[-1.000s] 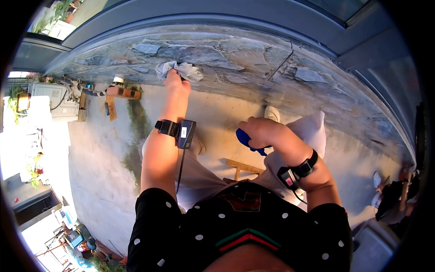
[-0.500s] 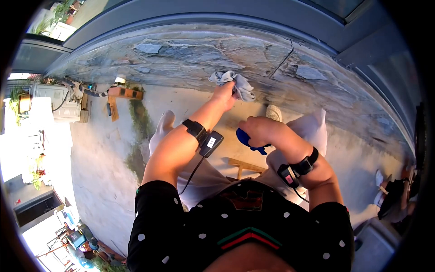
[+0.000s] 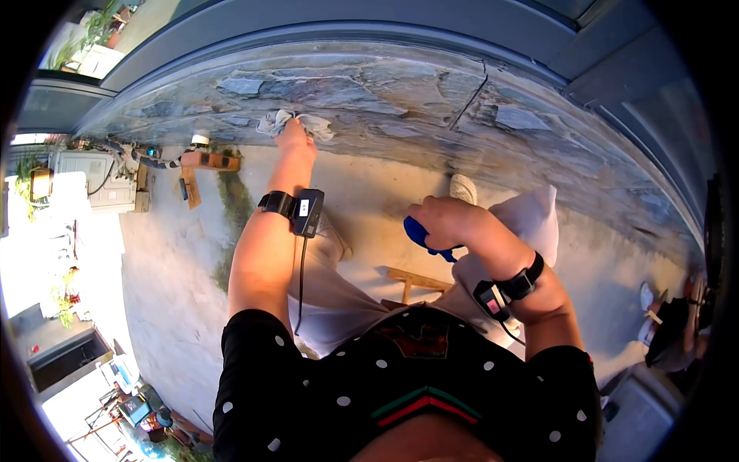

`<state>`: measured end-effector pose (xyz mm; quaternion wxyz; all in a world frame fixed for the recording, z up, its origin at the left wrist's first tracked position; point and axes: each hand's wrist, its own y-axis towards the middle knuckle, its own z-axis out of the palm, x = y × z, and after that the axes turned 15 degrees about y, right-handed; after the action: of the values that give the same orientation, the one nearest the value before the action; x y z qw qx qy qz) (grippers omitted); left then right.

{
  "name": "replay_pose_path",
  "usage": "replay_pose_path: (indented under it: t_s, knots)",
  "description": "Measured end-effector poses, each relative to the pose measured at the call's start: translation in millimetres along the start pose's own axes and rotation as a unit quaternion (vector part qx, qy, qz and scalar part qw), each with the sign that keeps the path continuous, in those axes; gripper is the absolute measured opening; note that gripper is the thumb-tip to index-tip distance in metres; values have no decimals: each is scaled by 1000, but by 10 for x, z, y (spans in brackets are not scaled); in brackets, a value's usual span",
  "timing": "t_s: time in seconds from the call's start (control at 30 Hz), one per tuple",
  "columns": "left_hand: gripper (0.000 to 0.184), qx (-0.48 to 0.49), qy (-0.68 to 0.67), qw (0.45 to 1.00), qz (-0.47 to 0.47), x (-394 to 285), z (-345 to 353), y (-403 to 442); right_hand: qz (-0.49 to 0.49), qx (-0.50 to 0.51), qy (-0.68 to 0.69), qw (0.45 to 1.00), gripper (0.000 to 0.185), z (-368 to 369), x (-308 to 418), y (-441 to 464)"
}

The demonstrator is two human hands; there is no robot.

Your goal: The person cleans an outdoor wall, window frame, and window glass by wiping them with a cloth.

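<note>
My left hand [image 3: 295, 139] is closed on a crumpled pale grey cloth [image 3: 315, 126], which lies against the lower part of the stone-faced wall [image 3: 346, 96]. The cloth sticks out on both sides of my fingers. Over my right knee, my right hand [image 3: 442, 221] is wrapped round a blue object [image 3: 418, 233]; most of it is hidden under the palm, so I cannot tell what it is. My right hand is well apart from the wall.
Below my hands is a wooden stool [image 3: 416, 280], partly hidden by my legs. A brick [image 3: 209, 160] lies by the wall at left, near a white outdoor unit [image 3: 94, 177]. Another person [image 3: 671, 331] is at the far right. Cables hang from both my wrist devices.
My left hand and the cloth moved right along the wall, then back left to about where they were. My right hand has stayed almost still with the blue object.
</note>
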<state>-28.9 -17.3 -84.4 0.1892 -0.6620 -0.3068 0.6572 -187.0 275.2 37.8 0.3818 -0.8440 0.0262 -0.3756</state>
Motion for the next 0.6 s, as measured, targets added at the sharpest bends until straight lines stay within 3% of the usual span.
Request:
replay_pose_path:
  t_s: [0.13,0.2,0.3,0.43,0.6]
  knots:
    - [15,159,90,981,-72,566,355,-564,3,-13,-12,1000,40,12,-2,14]
    - [15,300,28,950,-86,854,543,-933,13,-16,-20,1000,40,-14,42,26]
    - [14,323,23,934,-149,822,751,-1371,18,-4,-27,999,38,-20,60,30]
    - [14,361,53,922,-132,803,707,-1232,3,2,-18,1000,41,66,-2,34]
    - [18,200,-43,976,-68,235,275,-768,8,2,1,1000,42,35,-36,-22]
